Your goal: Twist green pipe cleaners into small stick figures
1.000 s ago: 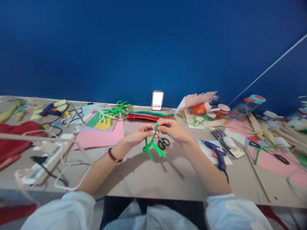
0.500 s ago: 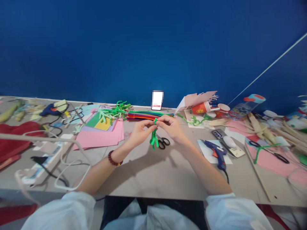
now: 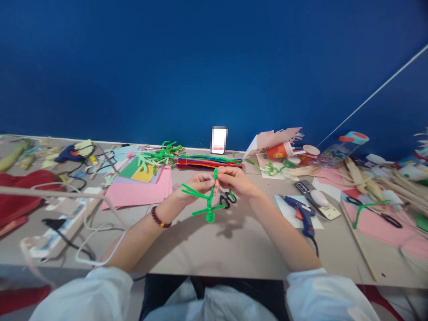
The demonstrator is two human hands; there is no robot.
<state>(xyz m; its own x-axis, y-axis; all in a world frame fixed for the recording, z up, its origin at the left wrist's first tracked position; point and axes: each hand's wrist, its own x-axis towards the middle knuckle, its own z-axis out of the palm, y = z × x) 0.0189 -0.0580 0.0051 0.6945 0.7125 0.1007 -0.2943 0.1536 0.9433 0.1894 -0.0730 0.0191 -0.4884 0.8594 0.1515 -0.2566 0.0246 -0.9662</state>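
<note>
My left hand (image 3: 197,185) and my right hand (image 3: 234,180) meet above the middle of the grey table (image 3: 207,245). Both pinch the top of a twisted green pipe cleaner figure (image 3: 209,203). Its stem hangs down from my fingers, and thin green arms stick out to the left and right near its lower end. A beaded bracelet (image 3: 158,218) is on my left wrist. Black scissors (image 3: 227,198) lie on the table just behind the figure, partly hidden by my right hand.
A bundle of coloured pipe cleaners (image 3: 209,161) lies behind my hands. Pink and coloured paper sheets (image 3: 138,187) lie at the left. A blue glue gun (image 3: 301,211) rests at the right. A power strip with cables (image 3: 63,223) sits at the left front. Red paper cups (image 3: 281,151) lie at the back right.
The green figure has turned in my fingers: its arms, bunched together half a second ago, now stick out sideways. My hands stayed in nearly the same place.
</note>
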